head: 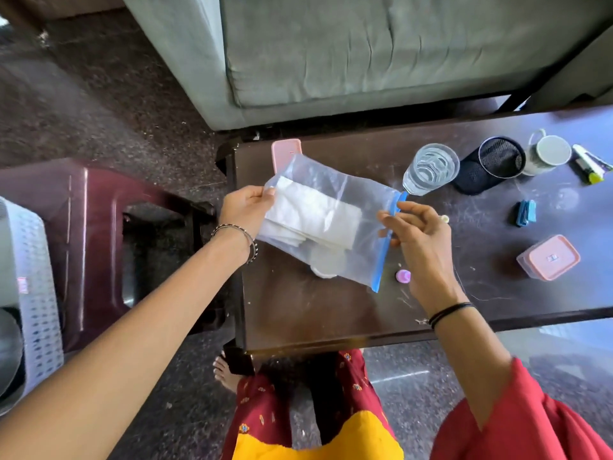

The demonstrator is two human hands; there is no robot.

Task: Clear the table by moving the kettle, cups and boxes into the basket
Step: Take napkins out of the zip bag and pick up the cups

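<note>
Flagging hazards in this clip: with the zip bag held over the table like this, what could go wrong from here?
The glass of water stands right at the zip bag's blue zip corner, near the right hand; a swing could tip it. The bag, held by the left hand at its closed end, may spill its folded white contents if the zip is open, which I cannot tell.

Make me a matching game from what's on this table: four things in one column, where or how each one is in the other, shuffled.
Things
1. zip bag
2. clear glass
3. black mesh cup
4. pink-lidded box

States
A. tipped on its side
B. held up by both hands
C. upright, closed, near the table's front edge
D. upright, just behind the bag's blue zip

Pairs: 1-B, 2-D, 3-A, 4-C
</note>
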